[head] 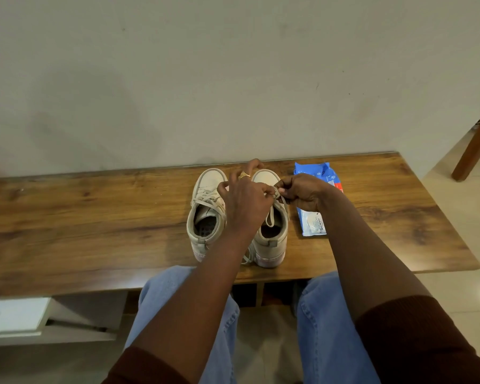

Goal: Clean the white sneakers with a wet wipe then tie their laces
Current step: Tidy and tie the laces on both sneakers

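here, nearest of all, the knees in blue jeans (183,300) sit close against the edge of the wooden table (94,217), so both forearms can reach forward over the work. the two sneakers stand side by side, heels toward the person and toes toward the wall (233,79); i judge that this puts the lacing within easy reach. a loose lace end (245,257) trails between the heels, and i cannot tell whose it is. just beyond, the left hand (244,200) and right hand (299,192) meet over the right sneaker (272,239). each has its fingers curled, pinching that shoe's lace (270,223). the lace runs between the two sets of fingertips, a loop drooping from the pinch into the shoe's opening, probably mid-knot. the left sneaker (205,214) is not held. farther right, the wet wipes pack (316,173) lies flat just beside the right sneaker, handy though partly behind the right wrist.
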